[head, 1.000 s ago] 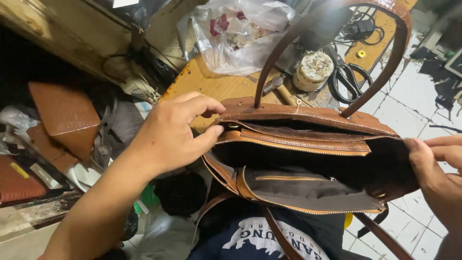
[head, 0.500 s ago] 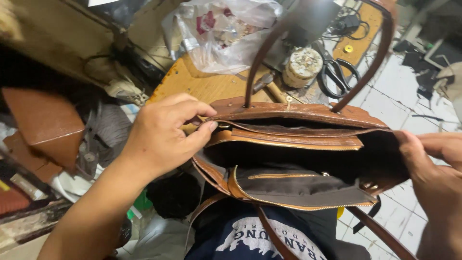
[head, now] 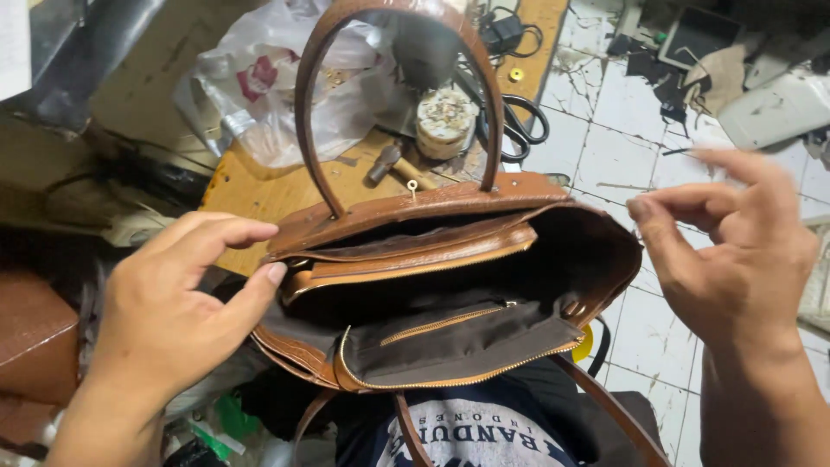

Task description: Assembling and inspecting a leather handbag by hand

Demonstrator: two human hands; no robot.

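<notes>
Left hand (head: pixel 169 316) gripping the left end of one brown leather handbag (head: pixel 450 285), thumb pressed against the rim, fingers curled over the outer wall. Right hand (head: pixel 735 251) released, fingers loosely spread in the air just beside the bag's right end, touching nothing; fingertips blurred. Bag resting on the lap, mouth open upward, dark lining exposed. Two carrying handles: one handle (head: pixel 393 86) arched upright at the far side, the other hanging down over the near side. Two gold zippers counted inside: one along the lining pocket (head: pixel 445 324), one along the near rim. Behind the bag, one wooden board (head: pixel 285 186) bearing one hammer (head: pixel 389 164), one round tin (head: pixel 445 121), one pair of scissors (head: pixel 519 130), one clear plastic bag (head: pixel 285 86). White tiled floor (head: pixel 622 147) at right. Against the frame half a second earlier: right hand off the bag's end, formerly clasped there; left hand unchanged; bag tilted more toward the viewer.
</notes>
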